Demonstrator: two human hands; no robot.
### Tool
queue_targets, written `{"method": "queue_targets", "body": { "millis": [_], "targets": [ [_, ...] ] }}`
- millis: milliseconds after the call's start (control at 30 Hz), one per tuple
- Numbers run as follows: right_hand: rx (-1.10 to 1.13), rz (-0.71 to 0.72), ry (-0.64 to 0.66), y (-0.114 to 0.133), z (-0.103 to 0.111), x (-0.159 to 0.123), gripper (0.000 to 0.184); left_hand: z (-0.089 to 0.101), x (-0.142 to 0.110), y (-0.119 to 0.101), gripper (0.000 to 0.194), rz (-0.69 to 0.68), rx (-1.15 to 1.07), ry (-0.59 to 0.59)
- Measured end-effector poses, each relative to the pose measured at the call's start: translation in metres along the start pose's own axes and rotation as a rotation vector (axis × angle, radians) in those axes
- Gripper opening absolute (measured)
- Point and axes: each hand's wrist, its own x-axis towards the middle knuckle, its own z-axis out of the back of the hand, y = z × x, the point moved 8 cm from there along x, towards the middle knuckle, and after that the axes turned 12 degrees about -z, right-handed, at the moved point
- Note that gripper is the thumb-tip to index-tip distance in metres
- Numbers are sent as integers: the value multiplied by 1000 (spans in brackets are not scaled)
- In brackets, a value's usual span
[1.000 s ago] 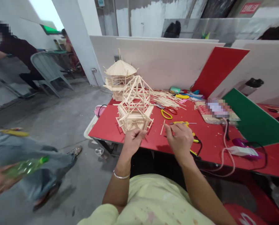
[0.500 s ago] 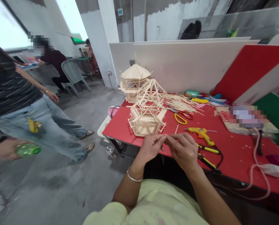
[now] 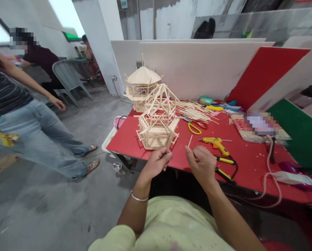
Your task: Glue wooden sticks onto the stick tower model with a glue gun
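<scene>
My left hand (image 3: pixel 156 163) hovers over the near edge of the red table (image 3: pixel 124 139), fingers pinched on a thin wooden stick. My right hand (image 3: pixel 201 164) is a little to the right of it, fingers curled and pinched; what it holds is too small to make out. Just beyond both hands stands an open-framed stick house (image 3: pixel 158 120), and behind it a second stick house with a covered roof (image 3: pixel 141 85). A loose stick (image 3: pixel 190 141) lies between the house and my right hand. A yellow glue gun (image 3: pixel 216 143) lies right of my right hand.
A pile of sticks (image 3: pixel 195 111) and yellow-handled scissors (image 3: pixel 194 126) lie farther back. White, red and green boards (image 3: pixel 263 73) wall the table. A person in jeans (image 3: pixel 27 122) stands on the floor at left; another sits by a grey chair (image 3: pixel 67 75). Cables (image 3: pixel 273 181) trail at right.
My hands, which met at the fingertips half a second ago, have drawn apart. The standing person at left has shifted further left, and my view has swung slightly.
</scene>
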Motion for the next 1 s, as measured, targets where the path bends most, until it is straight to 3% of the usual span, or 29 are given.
{"method": "queue_targets", "body": {
  "millis": [200, 333, 400, 467, 567, 733, 833, 1000],
  "targets": [
    [-2, -58, 69, -10, -22, -3, 25, 55, -10, 3, 47, -30, 267, -186],
    [-10, -100, 109, -16, -36, -2, 24, 69, -12, 5, 33, -70, 481, -70],
    [-17, -120, 129, -18, -42, 0, 21, 77, -11, 4, 22, -125, 593, -77],
    [-31, -162, 140, -23, -47, 2, 23, 91, -11, 2, 22, -136, 723, -195],
    [-44, -249, 134, -34, -54, 4, 36, 110, -12, -5, 42, -141, 928, -383],
    [-42, -210, 59, -41, -64, 11, 25, 118, -10, -26, 17, -384, 1157, -592],
    [-62, -170, 26, -41, -70, 14, 28, 117, -3, -21, 26, -480, 1177, -574],
    [-79, -150, 33, -39, -84, 16, 27, 118, 9, 2, 33, -487, 1110, -536]
  ]
}}
